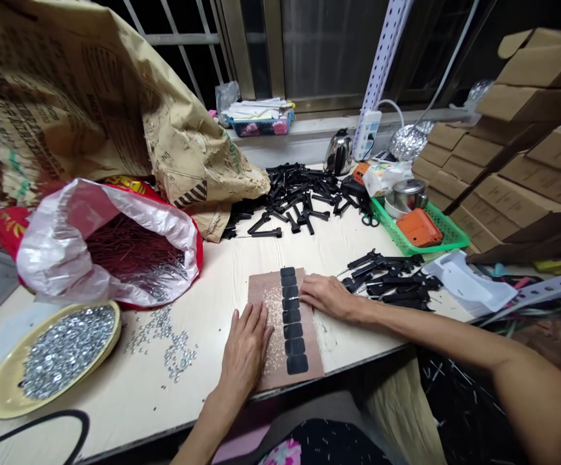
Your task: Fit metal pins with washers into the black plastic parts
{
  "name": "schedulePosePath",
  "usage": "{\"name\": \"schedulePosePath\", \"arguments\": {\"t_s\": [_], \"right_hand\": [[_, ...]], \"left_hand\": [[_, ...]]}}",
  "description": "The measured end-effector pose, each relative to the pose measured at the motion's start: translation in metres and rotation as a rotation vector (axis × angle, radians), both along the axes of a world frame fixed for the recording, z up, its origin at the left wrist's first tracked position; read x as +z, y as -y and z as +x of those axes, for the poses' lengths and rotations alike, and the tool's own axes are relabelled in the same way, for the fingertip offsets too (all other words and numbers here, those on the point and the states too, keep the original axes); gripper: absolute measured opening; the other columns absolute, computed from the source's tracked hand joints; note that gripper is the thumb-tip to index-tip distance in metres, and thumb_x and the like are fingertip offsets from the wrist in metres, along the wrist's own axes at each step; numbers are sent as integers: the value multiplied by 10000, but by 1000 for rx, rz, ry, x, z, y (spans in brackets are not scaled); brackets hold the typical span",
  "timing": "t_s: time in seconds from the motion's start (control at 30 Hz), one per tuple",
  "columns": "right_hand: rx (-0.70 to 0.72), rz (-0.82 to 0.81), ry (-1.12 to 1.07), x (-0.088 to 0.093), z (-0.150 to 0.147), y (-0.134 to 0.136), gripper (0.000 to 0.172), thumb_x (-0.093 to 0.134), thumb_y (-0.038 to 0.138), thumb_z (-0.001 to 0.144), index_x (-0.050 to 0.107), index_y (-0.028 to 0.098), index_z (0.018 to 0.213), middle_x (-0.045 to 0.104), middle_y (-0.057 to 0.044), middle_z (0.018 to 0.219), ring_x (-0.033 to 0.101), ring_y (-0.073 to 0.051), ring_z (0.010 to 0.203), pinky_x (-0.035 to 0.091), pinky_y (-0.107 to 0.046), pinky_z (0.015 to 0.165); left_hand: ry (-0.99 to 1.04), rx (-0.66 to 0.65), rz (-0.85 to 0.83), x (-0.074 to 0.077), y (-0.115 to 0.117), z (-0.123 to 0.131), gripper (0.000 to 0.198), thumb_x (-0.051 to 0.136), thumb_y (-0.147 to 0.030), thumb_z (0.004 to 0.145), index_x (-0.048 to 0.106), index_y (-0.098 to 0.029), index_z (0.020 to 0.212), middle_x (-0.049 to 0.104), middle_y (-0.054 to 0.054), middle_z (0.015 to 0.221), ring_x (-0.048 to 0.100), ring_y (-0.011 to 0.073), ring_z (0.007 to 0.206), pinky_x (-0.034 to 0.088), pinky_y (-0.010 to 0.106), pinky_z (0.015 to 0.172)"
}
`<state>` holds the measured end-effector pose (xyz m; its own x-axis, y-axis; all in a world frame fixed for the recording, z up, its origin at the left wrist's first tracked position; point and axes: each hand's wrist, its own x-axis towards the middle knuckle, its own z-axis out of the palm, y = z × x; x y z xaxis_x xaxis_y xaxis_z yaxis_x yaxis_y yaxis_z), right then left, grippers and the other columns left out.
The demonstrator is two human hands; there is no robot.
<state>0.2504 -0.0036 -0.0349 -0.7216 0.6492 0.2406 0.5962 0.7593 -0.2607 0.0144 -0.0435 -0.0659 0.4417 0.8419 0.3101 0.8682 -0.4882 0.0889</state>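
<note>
A brown board lies at the table's front edge, sprinkled with tiny pale bits. Down its right part runs a column of several black rounded pads. My left hand rests flat over the board's left edge, its fingers stretched out and holding nothing. From the right, my right hand reaches over the board with fingertips pinched together beside one of the upper pads. A thin, light, shiny sliver shows at those fingertips, too small to name. Right of this hand lies a pile of black plastic pieces, some with thin metal rods.
At left are a yellow bowl of small shiny metal parts, others scattered beside it, and a bag of thin rods. More black pieces lie behind. A green basket, white tray and stacked cardboard boxes stand right.
</note>
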Motion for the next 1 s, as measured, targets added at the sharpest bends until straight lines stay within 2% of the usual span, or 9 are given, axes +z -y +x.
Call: {"name": "schedulePosePath", "arguments": {"t_s": [0.03,0.17,0.33,0.47,0.53,0.6,0.8,0.93,1.0], "right_hand": [[-11,-7,0,2,-2,1,232,385,222,956,574,172,832,561,-21,803,484,-128,733,339,-225,566],[175,-43,98,14,3,11,204,436,234,931,587,204,797,584,0,793,504,-127,732,330,-235,548],[-230,-98,329,52,70,-3,138,531,221,871,637,217,782,615,-17,807,551,-135,705,294,-248,524],[-329,-59,480,78,101,-32,46,642,276,803,664,241,781,632,-27,803,576,-179,757,328,-264,587],[-301,21,403,78,82,-56,114,582,306,859,668,231,847,639,-42,854,580,-186,812,362,-280,660],[-252,73,287,68,42,-87,215,467,302,931,661,214,897,639,-48,884,575,-174,852,378,-275,702],[-263,104,235,8,-102,-179,231,444,311,944,633,200,1016,621,-73,1008,521,-199,951,377,-276,713],[-292,86,222,-27,-141,-199,247,409,223,938,627,139,1019,580,-154,1066,473,-266,984,359,-328,701],[-296,76,221,-38,-143,-201,275,363,184,941,622,120,1004,567,-173,1072,457,-277,986,351,-339,697]], "left_hand": [[-4,-5,21,-2,0,-1,388,379,-291,931,570,-125,1225,561,148,1303,494,319,1221,348,539,1030],[-23,-13,76,-7,-1,-4,400,359,-292,934,561,-139,1244,548,147,1316,492,312,1227,350,533,1032],[-63,-22,130,-12,-3,-7,390,384,-299,923,578,-146,1226,563,128,1305,505,315,1213,381,522,1012],[-62,-22,158,-13,-2,-8,372,397,-279,920,590,-131,1200,575,127,1290,537,315,1177,429,514,969],[-52,-14,151,-12,-2,-7,361,412,-268,915,591,-127,1195,575,127,1290,537,314,1177,435,513,969],[-30,-2,121,-10,-2,-5,352,434,-258,908,587,-133,1199,577,125,1288,533,312,1184,431,514,978],[94,27,-15,9,14,-4,351,468,-205,891,556,-142,1225,555,135,1312,502,302,1219,416,533,998],[219,177,-7,28,32,-43,305,464,-164,892,593,-159,1169,591,131,1234,529,257,1162,415,475,1008],[261,344,12,34,37,-73,280,460,-167,897,618,-172,1128,639,114,1072,569,236,1022,494,407,882]]}}
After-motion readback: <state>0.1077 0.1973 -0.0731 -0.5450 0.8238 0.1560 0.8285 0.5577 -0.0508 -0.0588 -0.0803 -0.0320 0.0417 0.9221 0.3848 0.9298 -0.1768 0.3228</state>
